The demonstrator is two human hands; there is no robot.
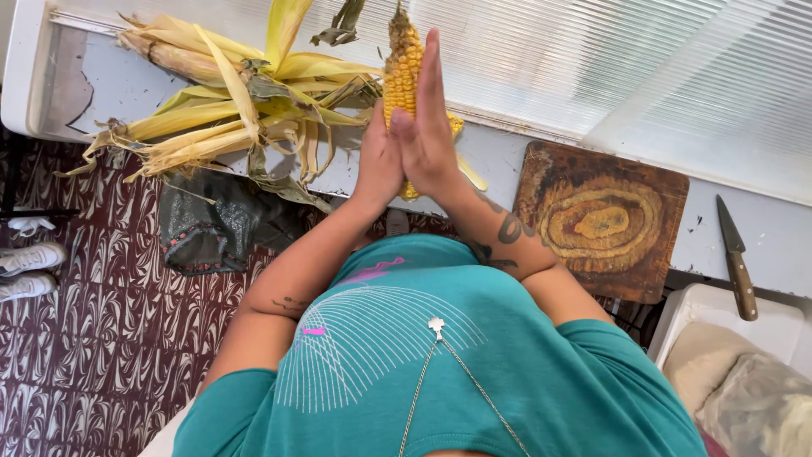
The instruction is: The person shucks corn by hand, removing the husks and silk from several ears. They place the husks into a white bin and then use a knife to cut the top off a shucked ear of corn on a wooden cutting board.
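Both flat palms, left hand (pixel 378 165) and right hand (pixel 428 127), pressed a husked corn cob (pixel 403 63); beside it, unhusked ears (pixel 203 127) remained on the desk (pixel 110 85).

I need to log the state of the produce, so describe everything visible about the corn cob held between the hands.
The corn cob is husked, with rows of yellow-orange kernels that look dry. It stands roughly upright, its narrow tip pointing to the top of the picture, above the grey counter edge. The left hand and the right hand press flat against it from either side, palms facing each other, hiding its lower half. A pale husk strip hangs below the hands. A pile of unhusked ears lies just beside it.
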